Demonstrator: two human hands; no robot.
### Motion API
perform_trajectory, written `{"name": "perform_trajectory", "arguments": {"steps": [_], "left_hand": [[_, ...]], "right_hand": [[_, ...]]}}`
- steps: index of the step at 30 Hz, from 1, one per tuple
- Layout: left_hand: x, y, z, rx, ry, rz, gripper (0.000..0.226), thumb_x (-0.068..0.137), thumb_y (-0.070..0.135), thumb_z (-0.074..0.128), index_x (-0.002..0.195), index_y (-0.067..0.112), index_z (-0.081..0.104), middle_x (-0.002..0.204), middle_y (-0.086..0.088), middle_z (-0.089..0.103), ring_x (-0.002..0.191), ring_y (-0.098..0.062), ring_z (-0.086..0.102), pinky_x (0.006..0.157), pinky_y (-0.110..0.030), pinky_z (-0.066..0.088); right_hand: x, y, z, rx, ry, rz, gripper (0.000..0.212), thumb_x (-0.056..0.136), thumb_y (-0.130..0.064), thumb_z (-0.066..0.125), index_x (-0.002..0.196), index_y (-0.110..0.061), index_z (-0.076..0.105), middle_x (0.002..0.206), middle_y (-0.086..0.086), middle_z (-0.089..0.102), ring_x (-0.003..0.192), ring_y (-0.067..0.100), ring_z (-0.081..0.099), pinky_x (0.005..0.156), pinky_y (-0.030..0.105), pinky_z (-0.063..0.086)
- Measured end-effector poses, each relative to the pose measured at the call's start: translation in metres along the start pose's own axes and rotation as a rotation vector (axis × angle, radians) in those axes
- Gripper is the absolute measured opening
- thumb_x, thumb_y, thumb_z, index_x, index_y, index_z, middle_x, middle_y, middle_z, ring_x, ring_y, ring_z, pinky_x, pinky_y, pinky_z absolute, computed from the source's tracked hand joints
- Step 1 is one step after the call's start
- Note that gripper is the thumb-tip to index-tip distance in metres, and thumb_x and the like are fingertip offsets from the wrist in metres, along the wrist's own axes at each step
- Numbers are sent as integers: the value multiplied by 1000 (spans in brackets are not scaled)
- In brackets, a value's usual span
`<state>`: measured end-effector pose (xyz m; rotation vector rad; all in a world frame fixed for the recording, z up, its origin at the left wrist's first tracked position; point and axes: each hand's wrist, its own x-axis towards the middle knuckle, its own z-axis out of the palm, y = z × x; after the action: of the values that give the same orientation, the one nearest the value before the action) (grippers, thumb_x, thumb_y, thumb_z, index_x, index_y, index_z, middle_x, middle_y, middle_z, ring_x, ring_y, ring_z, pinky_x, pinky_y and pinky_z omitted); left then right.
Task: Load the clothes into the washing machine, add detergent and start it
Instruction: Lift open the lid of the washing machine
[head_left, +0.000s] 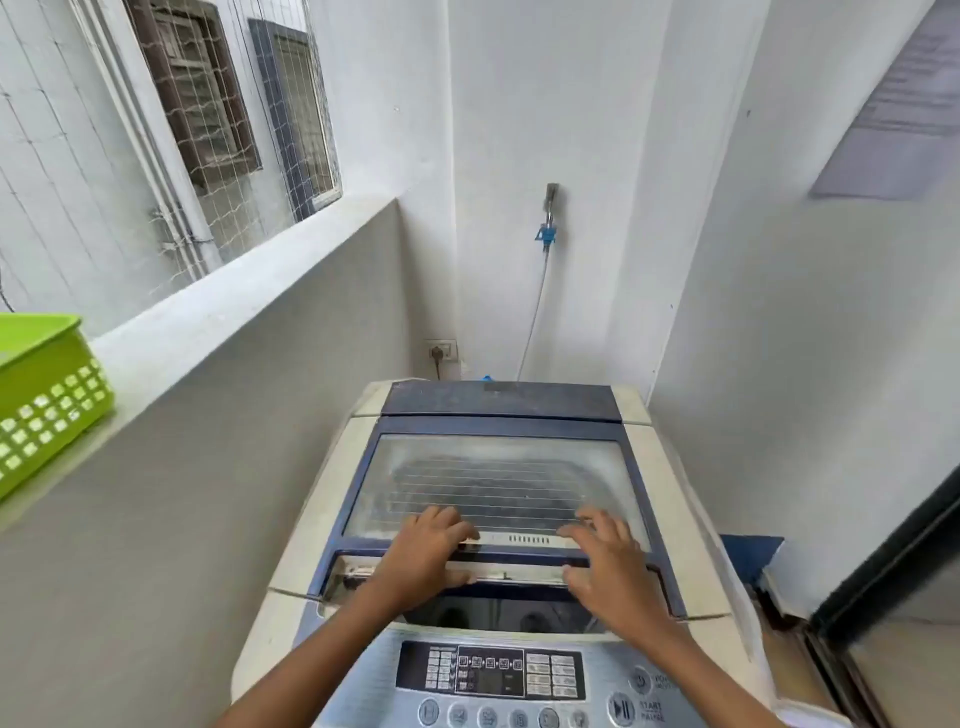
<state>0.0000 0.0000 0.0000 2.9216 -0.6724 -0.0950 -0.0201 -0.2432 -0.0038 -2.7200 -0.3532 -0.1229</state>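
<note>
A top-loading washing machine (311, 530) stands in front of me in a narrow corner. Its glass lid (493, 483) has a dark blue frame and is raised slightly at the front, leaving a dark gap over the drum. My left hand (426, 556) and my right hand (608, 566) both grip the lid's front edge, fingers on top and thumbs under it. The control panel (493, 675) with buttons and a start/pause key lies nearest me. No clothes or detergent are visible.
A green plastic basket (47, 400) sits on the grey ledge (234, 306) at the left. A tap with hose (548, 228) and a wall socket (441, 351) are behind the machine. White walls close in on the right; a dark door frame (893, 561) stands at the far right.
</note>
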Motion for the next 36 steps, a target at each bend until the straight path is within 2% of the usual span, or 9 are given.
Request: {"name": "perform_trajectory", "arguments": {"steps": [3,7,11,15,20,22,25,28,36], "left_hand": [[8,1,11,51,127,43,35,66,41,76,96,27,65,93,6,63,84,-16,61,70,-27,47],[12,4,14,119,195,68,29,55,44,82,74,33,63,74,15,60,65,-6,59,59,-19,46],[12,4,12,193,174,121,29,59,48,80,77,33,63,75,18,60,66,-2,58,61,-17,47],[13,3,14,266,189,131,27,65,49,77,82,32,67,79,16,62,68,-3,58,62,-20,46],[18,3,-12,296,200,119,18,70,48,66,77,31,68,73,15,62,62,-4,59,57,-21,41],[20,5,-29,288,186,82,25,75,46,50,78,30,68,76,13,63,66,-6,61,62,-23,33],[26,5,-49,206,130,77,28,88,42,48,105,24,63,106,4,61,97,-16,58,78,-31,27],[33,3,-65,202,94,81,30,90,44,49,109,24,60,114,5,58,104,-15,55,77,-30,18],[46,-4,-90,137,109,81,28,88,48,51,105,28,61,109,12,61,102,-10,49,77,-28,14]], "right_hand": [[-2,-1,20,-78,99,-30,49,48,-26,85,94,-28,68,109,0,64,93,22,64,72,33,55],[-4,-6,25,-142,151,-15,55,39,-30,88,90,-30,68,104,-1,66,88,20,66,67,30,56],[-9,-6,30,-198,125,8,63,39,-39,89,97,-30,64,109,1,64,95,22,64,71,34,56],[-12,-6,32,-222,98,44,82,39,-55,84,112,-31,54,123,5,60,112,23,44,83,44,52],[-13,-12,29,-286,121,-7,98,45,-60,78,132,-28,44,145,10,35,130,31,31,105,54,15],[-13,-18,26,-310,204,-57,98,50,-60,74,136,-27,40,148,10,30,135,31,27,108,55,7],[-11,-23,30,-364,277,-116,104,53,-67,71,141,-26,35,153,9,24,145,29,8,109,56,5],[-3,-24,35,-419,305,-101,108,51,-65,75,142,-26,32,156,10,11,146,29,-6,109,58,6],[24,-27,27,-519,430,-96,112,43,-52,86,139,-26,33,148,10,29,138,35,22,107,59,10]]}}
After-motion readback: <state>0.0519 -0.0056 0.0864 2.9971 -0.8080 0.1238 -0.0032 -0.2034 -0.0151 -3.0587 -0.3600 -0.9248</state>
